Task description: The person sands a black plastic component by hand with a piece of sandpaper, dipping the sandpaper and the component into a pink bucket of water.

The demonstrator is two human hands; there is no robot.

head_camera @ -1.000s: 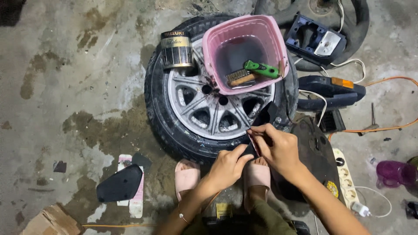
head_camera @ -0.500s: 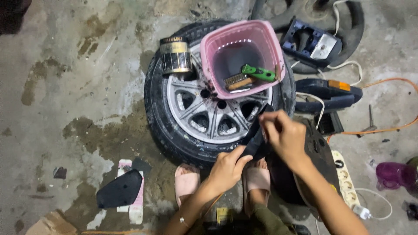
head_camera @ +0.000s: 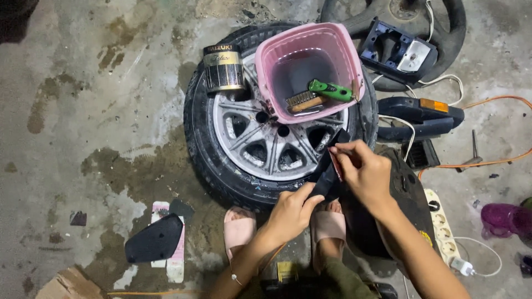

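Both hands (head_camera: 293,210) (head_camera: 363,171) pinching black strip (head_camera: 327,177), tyre edge (head_camera: 216,171) adjacent

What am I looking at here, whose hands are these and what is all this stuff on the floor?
The picture comes from a camera worn on a person's head, looking down at their own two bare hands and sandalled feet. The left hand grips a black plastic part, while the right hand pinches a small thin piece against it; what that piece is, I cannot tell. In front of them a car wheel lies flat on the stained concrete floor. On the wheel stand a round tin and a pink basket holding a wire brush and a green-handled tool. To the right lie dark plastic parts, an orange cable and a power strip.
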